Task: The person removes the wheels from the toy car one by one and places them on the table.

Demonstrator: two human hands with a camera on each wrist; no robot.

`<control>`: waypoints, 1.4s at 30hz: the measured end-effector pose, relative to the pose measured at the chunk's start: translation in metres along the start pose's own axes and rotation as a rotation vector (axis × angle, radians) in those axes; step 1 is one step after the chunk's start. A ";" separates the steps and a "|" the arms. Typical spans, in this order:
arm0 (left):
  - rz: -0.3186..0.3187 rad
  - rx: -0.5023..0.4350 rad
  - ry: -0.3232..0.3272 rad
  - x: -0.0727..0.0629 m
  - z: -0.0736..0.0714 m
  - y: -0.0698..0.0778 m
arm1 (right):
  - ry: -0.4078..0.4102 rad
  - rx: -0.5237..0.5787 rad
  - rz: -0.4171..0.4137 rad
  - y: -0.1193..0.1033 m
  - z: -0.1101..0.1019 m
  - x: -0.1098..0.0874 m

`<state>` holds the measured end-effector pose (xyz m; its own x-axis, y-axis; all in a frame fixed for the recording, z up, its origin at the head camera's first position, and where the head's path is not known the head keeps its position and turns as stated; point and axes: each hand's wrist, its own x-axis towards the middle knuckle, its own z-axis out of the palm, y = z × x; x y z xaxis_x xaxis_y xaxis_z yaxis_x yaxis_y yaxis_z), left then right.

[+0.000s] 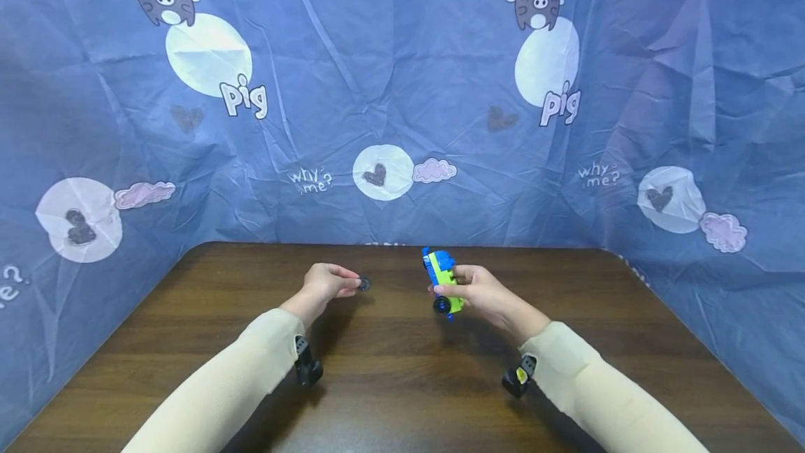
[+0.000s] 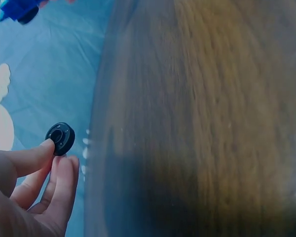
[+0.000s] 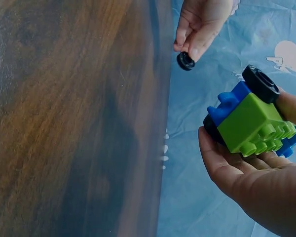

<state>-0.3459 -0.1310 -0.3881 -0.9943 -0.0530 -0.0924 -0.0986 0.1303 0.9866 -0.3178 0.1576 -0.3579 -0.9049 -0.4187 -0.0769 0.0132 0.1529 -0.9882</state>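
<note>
Between thumb and fingertips, my left hand (image 1: 322,285) pinches a small black toy wheel (image 2: 60,139) above the table. My right hand (image 1: 490,293) grips a blue and lime-green building-block car (image 1: 443,270), tilted and raised off the table. One black wheel (image 3: 260,84) shows on the car near the thumb in the right wrist view. Fingers partly cover a second one (image 3: 212,127) on its opposite side. Green studs point toward the right palm. A gap separates the loose wheel from the car; the left wrist view catches only a blue corner of the car (image 2: 17,10).
Beneath both hands lies a dark brown wooden table (image 1: 402,383). A blue printed cloth (image 1: 402,89) hangs behind its far edge and at both sides. Each wrist wears a small black camera, one on the left (image 1: 307,363) and one on the right (image 1: 518,377).
</note>
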 end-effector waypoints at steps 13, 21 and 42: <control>-0.084 0.150 0.031 0.017 -0.004 -0.013 | -0.008 -0.038 0.014 0.001 0.006 0.004; -0.133 0.119 0.060 0.021 -0.006 -0.017 | -0.059 0.042 0.036 0.002 0.007 0.005; -0.047 0.205 -0.051 0.014 -0.018 -0.011 | -0.091 0.035 0.048 0.000 0.002 0.004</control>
<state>-0.3577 -0.1510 -0.3981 -0.9887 -0.0142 -0.1493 -0.1457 0.3281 0.9333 -0.3204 0.1544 -0.3581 -0.8606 -0.4914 -0.1341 0.0715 0.1441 -0.9870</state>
